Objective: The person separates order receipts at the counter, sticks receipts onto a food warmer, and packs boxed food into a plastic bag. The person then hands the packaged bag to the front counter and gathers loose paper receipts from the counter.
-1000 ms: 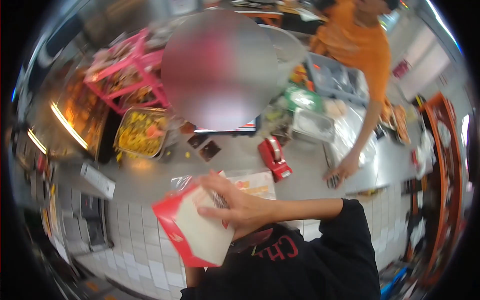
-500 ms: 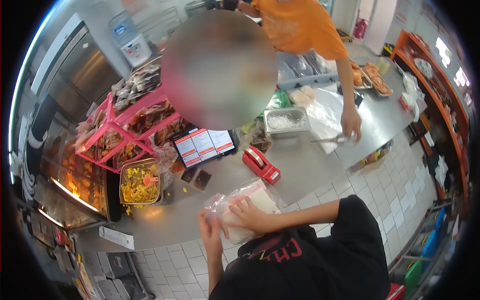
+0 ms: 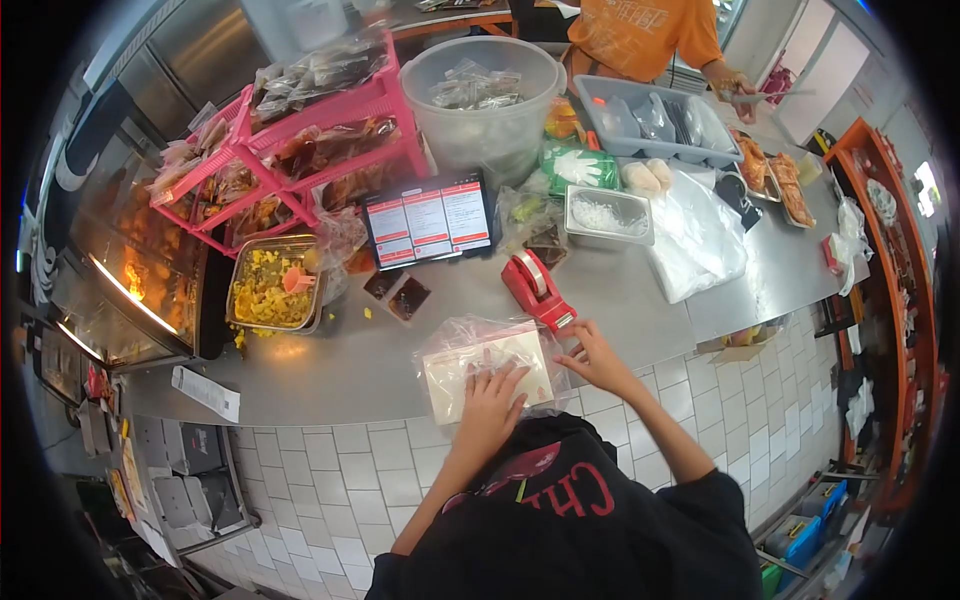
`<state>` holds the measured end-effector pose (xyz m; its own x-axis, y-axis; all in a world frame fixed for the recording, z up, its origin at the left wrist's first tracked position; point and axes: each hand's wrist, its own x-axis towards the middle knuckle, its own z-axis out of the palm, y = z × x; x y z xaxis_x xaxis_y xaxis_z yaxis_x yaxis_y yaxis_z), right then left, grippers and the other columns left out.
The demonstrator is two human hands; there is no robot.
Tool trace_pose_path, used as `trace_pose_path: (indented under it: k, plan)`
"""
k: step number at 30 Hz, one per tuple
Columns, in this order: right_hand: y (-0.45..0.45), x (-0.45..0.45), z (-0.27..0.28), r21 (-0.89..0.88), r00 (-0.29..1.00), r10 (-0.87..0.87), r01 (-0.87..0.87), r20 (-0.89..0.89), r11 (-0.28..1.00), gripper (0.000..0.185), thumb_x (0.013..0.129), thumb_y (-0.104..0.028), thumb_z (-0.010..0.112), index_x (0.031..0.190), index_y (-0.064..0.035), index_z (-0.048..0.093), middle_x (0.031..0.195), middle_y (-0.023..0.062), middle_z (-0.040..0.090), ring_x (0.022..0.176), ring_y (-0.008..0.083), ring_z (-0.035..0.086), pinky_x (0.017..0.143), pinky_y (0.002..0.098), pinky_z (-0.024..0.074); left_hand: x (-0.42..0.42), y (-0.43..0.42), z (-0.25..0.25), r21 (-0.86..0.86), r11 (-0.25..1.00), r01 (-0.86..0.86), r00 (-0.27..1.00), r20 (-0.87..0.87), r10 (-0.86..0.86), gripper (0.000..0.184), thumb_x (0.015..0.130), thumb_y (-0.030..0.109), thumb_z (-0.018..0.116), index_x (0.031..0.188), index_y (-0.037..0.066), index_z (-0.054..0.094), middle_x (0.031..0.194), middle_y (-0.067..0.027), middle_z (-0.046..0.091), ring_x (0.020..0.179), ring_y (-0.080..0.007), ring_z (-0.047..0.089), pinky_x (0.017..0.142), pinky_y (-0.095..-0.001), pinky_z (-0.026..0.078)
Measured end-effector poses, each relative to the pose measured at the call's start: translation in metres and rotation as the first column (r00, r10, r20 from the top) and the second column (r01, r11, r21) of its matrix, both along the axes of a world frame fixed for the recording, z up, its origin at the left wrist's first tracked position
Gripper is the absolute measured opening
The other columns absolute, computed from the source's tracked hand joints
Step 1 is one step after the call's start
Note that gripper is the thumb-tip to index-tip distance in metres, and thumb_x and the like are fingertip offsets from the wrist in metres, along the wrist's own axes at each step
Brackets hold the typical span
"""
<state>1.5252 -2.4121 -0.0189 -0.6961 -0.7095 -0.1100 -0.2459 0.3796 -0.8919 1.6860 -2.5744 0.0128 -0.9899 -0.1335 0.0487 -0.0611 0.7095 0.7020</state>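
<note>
My left hand [image 3: 490, 396] lies flat, fingers stretched, on a white box [image 3: 450, 385] inside a clear plastic bag [image 3: 428, 350]. The bagged box rests at the front edge of the steel counter. My right hand [image 3: 598, 358] is at the front end of a red tape dispenser [image 3: 538, 290], its thumb and forefinger apart near the cutting edge. Whether a strip of tape touches the fingertips is too small to tell.
A tablet [image 3: 430, 220] stands behind. Yellow pieces fill a metal tray [image 3: 318, 310] at left, by pink baskets [image 3: 290, 175]. Behind the dispenser are a metal tin [image 3: 610, 235] and clear plastic bags [image 3: 690, 255]. A person in an orange shirt [image 3: 635, 40] holds tongs at the far side.
My right hand has left the bagged box and moved to the tape dispenser. My left hand now lies flat on the box. The person in orange has drawn their arm back from the counter.
</note>
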Motion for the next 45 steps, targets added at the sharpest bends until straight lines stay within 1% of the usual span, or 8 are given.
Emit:
trace_pose_path:
  k: [4, 9, 14, 18, 22, 28, 38, 45]
  plan:
    - [0.009, 0.022, -0.025, 0.214, 0.998, 0.063, -0.062, 0.005, 0.975, 0.03, 0.081, -0.027, 0.059, 0.096, -0.0017, 0.054, 0.084, 0.0079, 0.058, 0.076, 0.0166, 0.058, 0.067, 0.0283, 0.0474, -0.004, 0.013, -0.004, -0.313, 0.948, -0.064, 0.998, -0.04, 0.054, 0.043, 0.083, 0.022, 0.051, 0.125, 0.016, 0.042, 0.132, -0.0106, 0.035, 0.123, -0.0377, 0.027, 0.099, -0.0523, 0.02]
    - [-0.018, 0.023, 0.083, -0.523, 0.891, -0.149, 0.38, 0.43, 0.763, 0.021, 0.087, -0.02, 0.047, 0.091, 0.0007, 0.05, 0.084, 0.007, 0.057, 0.066, 0.0156, 0.056, 0.063, 0.028, 0.046, -0.007, 0.011, -0.011, -0.346, 0.931, -0.116, 0.993, -0.019, 0.116, 0.046, 0.086, 0.028, 0.047, 0.129, 0.016, 0.038, 0.133, -0.0131, 0.033, 0.125, -0.0395, 0.023, 0.099, -0.0535, 0.02]
    - [-0.036, 0.03, 0.116, -0.732, 0.85, 0.35, 0.059, 0.393, 0.678, 0.024, 0.081, 0.001, 0.05, 0.103, -0.0047, 0.042, 0.093, 0.0076, 0.053, 0.075, 0.0137, 0.054, 0.071, 0.0276, 0.0436, -0.023, -0.021, 0.023, 0.336, 0.942, -0.012, 0.992, 0.12, -0.03, 0.049, 0.087, 0.024, 0.047, 0.131, 0.009, 0.031, 0.13, -0.0191, 0.035, 0.119, -0.0372, 0.034, 0.098, -0.0513, 0.024]
    - [-0.037, 0.017, 0.174, -0.368, 0.864, 0.178, 0.009, 0.47, 0.93, 0.049, 0.07, 0.012, 0.057, 0.11, -0.0042, 0.033, 0.112, 0.0109, 0.042, 0.082, 0.0175, 0.054, 0.073, 0.032, 0.0447, 0.002, -0.053, 0.06, 0.646, 0.755, -0.115, 0.963, -0.115, 0.244, 0.055, 0.081, 0.009, 0.052, 0.131, 0.007, 0.03, 0.126, -0.0152, 0.04, 0.091, -0.0216, 0.054, 0.081, -0.0347, 0.042]
    - [-0.036, 0.013, 0.183, -0.758, 0.991, 0.066, 0.043, 0.112, 0.651, 0.053, 0.068, -0.001, 0.067, 0.107, -0.0043, 0.032, 0.088, 0.0134, 0.055, 0.059, 0.0243, 0.057, 0.055, 0.0308, 0.0475, 0.038, -0.08, 0.149, 0.808, 0.571, -0.147, 0.684, -0.334, 0.648, 0.051, 0.08, 0.004, 0.051, 0.128, 0.002, 0.032, 0.117, -0.0128, 0.045, 0.071, -0.0143, 0.055, 0.065, -0.0257, 0.045]
    - [-0.023, -0.018, 0.201, -0.139, 0.819, 0.551, -0.571, -0.158, 0.809, 0.025, 0.072, 0.004, 0.062, 0.097, -0.0026, 0.058, 0.082, 0.0077, 0.064, 0.078, 0.0153, 0.063, 0.069, 0.025, 0.0467, 0.05, -0.076, 0.128, 0.473, 0.839, -0.271, 0.933, -0.086, 0.35, 0.047, 0.081, 0.008, 0.055, 0.122, -0.002, 0.033, 0.1, -0.0084, 0.046, 0.072, -0.0183, 0.057, 0.065, -0.0274, 0.045]
    - [-0.04, -0.145, 0.125, 0.091, 0.9, -0.067, 0.117, -0.43, 0.989, 0.01, 0.081, -0.01, 0.056, 0.087, -0.0022, 0.058, 0.074, 0.0089, 0.063, 0.071, 0.0151, 0.062, 0.061, 0.0266, 0.0465, 0.065, -0.097, 0.119, 0.781, 0.562, -0.271, 0.523, -0.371, 0.767, 0.049, 0.077, 0.03, 0.062, 0.111, 0.008, 0.036, 0.079, -0.003, 0.041, 0.046, -0.0141, 0.046, 0.04, -0.0222, 0.038]
    - [-0.048, -0.31, 0.033, 0.101, 0.669, -0.058, 0.197, -0.741, 0.975, 0.014, 0.078, -0.011, 0.055, 0.089, -0.0023, 0.056, 0.088, 0.0142, 0.057, 0.089, 0.0267, 0.055, 0.077, 0.0357, 0.0413, 0.046, -0.092, 0.13, 0.851, 0.492, -0.183, 0.471, -0.364, 0.804, 0.062, 0.07, 0.041, 0.062, 0.116, 0.013, 0.032, 0.112, -0.0163, 0.038, 0.093, -0.0359, 0.048, 0.079, -0.0472, 0.038]
